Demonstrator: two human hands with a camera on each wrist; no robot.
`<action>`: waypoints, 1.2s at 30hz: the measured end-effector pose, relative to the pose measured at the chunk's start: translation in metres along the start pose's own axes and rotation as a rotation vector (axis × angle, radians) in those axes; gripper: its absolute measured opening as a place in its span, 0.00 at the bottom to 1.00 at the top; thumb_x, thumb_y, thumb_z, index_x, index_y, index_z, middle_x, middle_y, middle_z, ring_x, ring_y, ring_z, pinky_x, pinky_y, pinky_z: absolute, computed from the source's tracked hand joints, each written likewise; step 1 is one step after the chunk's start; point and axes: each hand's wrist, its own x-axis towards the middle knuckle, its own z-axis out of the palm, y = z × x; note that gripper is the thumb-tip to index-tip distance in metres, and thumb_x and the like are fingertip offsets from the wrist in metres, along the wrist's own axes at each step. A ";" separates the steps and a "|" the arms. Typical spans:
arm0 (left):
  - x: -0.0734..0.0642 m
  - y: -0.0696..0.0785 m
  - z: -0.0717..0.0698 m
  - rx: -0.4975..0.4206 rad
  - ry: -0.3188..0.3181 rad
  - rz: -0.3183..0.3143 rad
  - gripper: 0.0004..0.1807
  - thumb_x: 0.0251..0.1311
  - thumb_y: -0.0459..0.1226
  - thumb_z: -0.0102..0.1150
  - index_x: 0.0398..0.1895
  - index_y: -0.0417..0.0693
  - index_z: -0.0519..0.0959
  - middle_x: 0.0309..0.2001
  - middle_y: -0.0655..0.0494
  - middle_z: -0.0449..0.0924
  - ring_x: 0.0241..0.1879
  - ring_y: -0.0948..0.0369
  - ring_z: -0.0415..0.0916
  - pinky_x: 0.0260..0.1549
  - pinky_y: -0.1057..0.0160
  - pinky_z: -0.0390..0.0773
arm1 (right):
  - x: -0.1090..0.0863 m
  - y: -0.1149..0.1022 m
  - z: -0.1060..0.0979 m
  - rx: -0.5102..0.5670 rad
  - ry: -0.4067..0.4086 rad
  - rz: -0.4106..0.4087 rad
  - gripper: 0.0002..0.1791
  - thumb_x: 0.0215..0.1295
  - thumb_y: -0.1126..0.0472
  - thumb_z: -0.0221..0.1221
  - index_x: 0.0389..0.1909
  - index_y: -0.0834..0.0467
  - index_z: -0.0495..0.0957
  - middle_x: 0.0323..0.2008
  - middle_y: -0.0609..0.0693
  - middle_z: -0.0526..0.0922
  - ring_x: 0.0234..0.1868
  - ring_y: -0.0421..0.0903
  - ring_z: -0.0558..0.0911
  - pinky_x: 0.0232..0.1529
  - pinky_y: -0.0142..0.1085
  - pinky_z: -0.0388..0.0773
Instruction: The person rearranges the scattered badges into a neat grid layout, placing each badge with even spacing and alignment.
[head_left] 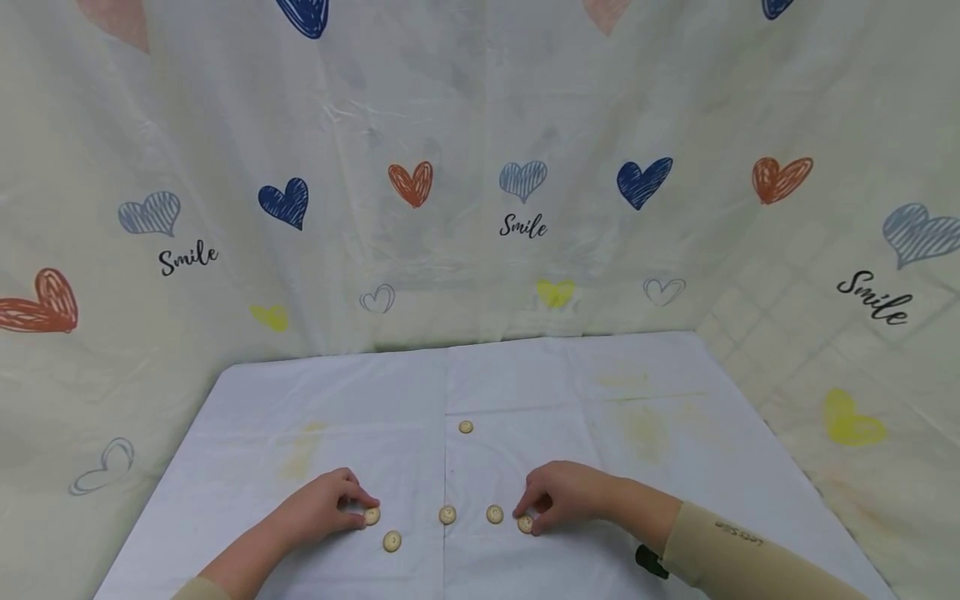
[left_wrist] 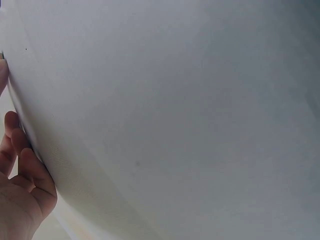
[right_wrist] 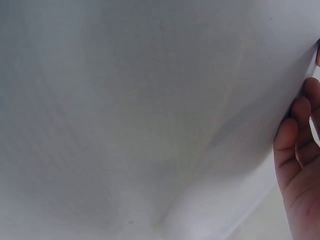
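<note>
My left hand (head_left: 325, 504) pinches a round pale wooden button (head_left: 372, 517) between thumb and forefinger on the white cloth. Another button (head_left: 392, 542) lies just to the right and nearer the front. On the right side, my right hand (head_left: 566, 495) grips a similar button (head_left: 525, 524) at the cloth between thumb and fingertips. Close to its left lies a loose button (head_left: 494, 514), and a further one (head_left: 447, 515) sits on the cloth's middle crease. In the wrist views, the curled fingers of the left hand (left_wrist: 27, 185) and right hand (right_wrist: 302, 160) rest against the cloth.
One more button (head_left: 466, 427) lies farther back near the middle. The white cloth (head_left: 300, 400) covers the table and has faint yellow stains. A dark object (head_left: 651, 562) shows under the right wrist. Behind and beside the table hangs a sheet (head_left: 465, 250) printed with hearts.
</note>
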 end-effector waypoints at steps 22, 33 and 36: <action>0.003 -0.003 0.000 -0.011 -0.016 -0.017 0.13 0.54 0.48 0.72 0.44 0.65 0.88 0.38 0.68 0.72 0.34 0.70 0.67 0.33 0.66 0.69 | -0.001 0.006 0.001 -0.108 0.028 -0.078 0.12 0.58 0.51 0.71 0.44 0.40 0.88 0.28 0.28 0.74 0.30 0.28 0.70 0.35 0.25 0.68; 0.002 0.000 -0.001 -0.015 -0.021 -0.011 0.13 0.54 0.48 0.72 0.44 0.64 0.88 0.38 0.66 0.72 0.35 0.69 0.68 0.35 0.65 0.70 | -0.003 0.016 -0.013 -0.036 0.145 -0.088 0.12 0.57 0.52 0.72 0.43 0.44 0.89 0.26 0.32 0.74 0.28 0.29 0.71 0.33 0.26 0.70; 0.004 -0.002 0.000 -0.007 -0.018 -0.003 0.12 0.55 0.48 0.72 0.44 0.65 0.88 0.38 0.68 0.72 0.35 0.70 0.68 0.36 0.65 0.71 | -0.001 0.018 -0.018 -0.020 0.162 -0.067 0.13 0.57 0.53 0.72 0.44 0.44 0.89 0.25 0.32 0.74 0.28 0.30 0.72 0.33 0.27 0.71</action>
